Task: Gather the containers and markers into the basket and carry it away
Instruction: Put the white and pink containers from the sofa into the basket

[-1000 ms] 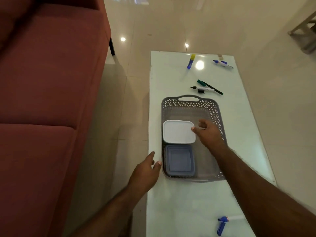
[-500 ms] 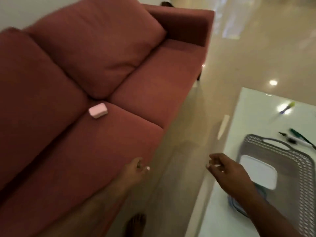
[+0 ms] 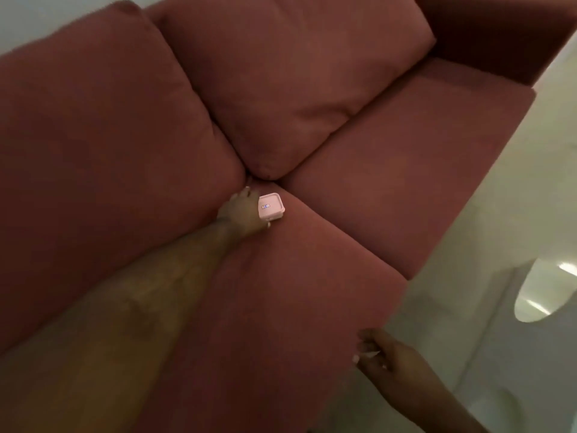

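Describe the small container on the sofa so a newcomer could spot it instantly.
Start at the red sofa, where its seat cushions meet the back cushions. There, beside the left hand, lies the pink container, small, square, with a tiny label, the only pale thing on the fabric.

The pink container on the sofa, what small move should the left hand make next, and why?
Probably close the fingers round the pink container and lift it. The left hand is already at its left edge, but a firm grip can't be made out. It lies flat on the red sofa seat near the back cushions, with the right hand idle at the seat's front edge.
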Demonstrator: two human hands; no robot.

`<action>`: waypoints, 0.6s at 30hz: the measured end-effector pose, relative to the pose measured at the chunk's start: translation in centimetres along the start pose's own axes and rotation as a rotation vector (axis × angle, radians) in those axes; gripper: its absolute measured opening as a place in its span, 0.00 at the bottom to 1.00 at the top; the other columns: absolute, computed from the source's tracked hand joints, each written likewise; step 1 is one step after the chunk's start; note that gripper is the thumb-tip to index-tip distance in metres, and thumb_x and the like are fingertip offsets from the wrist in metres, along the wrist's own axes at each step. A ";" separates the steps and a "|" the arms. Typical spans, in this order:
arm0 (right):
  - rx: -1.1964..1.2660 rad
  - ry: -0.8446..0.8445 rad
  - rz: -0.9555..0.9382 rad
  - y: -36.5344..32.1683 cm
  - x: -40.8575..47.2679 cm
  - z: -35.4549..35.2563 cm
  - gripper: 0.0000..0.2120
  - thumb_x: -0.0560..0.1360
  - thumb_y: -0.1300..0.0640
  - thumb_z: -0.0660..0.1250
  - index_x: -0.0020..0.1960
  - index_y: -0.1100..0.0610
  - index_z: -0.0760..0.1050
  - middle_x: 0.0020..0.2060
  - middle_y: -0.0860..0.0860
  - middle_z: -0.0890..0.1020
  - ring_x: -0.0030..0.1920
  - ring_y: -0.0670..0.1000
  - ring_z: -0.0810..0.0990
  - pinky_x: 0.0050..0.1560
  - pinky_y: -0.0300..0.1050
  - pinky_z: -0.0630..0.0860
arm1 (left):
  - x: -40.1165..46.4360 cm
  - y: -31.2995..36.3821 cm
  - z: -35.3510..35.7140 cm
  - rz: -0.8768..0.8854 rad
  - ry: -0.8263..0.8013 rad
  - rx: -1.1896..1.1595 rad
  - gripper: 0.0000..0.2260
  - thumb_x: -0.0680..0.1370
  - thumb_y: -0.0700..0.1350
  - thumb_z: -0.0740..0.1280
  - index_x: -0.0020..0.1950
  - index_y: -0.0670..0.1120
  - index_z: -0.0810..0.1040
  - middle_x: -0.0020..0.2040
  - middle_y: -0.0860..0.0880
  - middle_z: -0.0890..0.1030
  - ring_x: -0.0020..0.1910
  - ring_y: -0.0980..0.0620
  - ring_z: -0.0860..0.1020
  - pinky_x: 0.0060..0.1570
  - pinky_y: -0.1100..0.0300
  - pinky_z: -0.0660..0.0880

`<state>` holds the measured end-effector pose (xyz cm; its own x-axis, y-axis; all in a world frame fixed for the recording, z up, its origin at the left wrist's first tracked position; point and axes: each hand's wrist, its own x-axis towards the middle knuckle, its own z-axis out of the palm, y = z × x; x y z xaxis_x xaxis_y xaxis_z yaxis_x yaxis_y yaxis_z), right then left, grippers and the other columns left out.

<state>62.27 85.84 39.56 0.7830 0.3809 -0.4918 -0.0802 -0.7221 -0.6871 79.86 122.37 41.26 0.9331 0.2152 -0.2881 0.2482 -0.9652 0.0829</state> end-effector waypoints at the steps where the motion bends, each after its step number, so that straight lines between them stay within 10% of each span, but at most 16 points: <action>1: -0.010 -0.003 0.017 0.3 0.3 -0.1 0.17 0.75 0.47 0.71 0.61 0.42 0.73 0.47 0.39 0.82 0.43 0.32 0.80 0.46 0.24 0.70 | 1.1 -0.4 0.4 0.006 -0.026 0.012 0.40 0.66 0.58 0.76 0.72 0.46 0.64 0.72 0.44 0.67 0.68 0.40 0.71 0.63 0.45 0.72; 10: -0.037 0.078 0.197 2.2 0.4 -1.7 0.16 0.74 0.47 0.71 0.61 0.45 0.76 0.46 0.38 0.82 0.43 0.36 0.81 0.48 0.32 0.75 | 3.3 -1.0 2.7 0.032 -0.018 -0.069 0.35 0.68 0.54 0.76 0.71 0.45 0.69 0.65 0.41 0.74 0.62 0.42 0.75 0.60 0.52 0.73; 18: 0.099 0.261 0.172 1.9 -2.5 -3.6 0.20 0.75 0.46 0.70 0.65 0.50 0.75 0.49 0.42 0.81 0.44 0.43 0.81 0.50 0.40 0.76 | -8.4 9.7 2.0 0.395 0.076 -0.328 0.36 0.68 0.49 0.78 0.72 0.46 0.68 0.68 0.47 0.73 0.64 0.50 0.71 0.55 0.63 0.65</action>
<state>62.42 81.41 41.41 0.8834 0.0879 -0.4603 -0.2746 -0.6989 -0.6605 73.89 110.93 42.61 0.9853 -0.1345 -0.1055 -0.0698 -0.8801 0.4696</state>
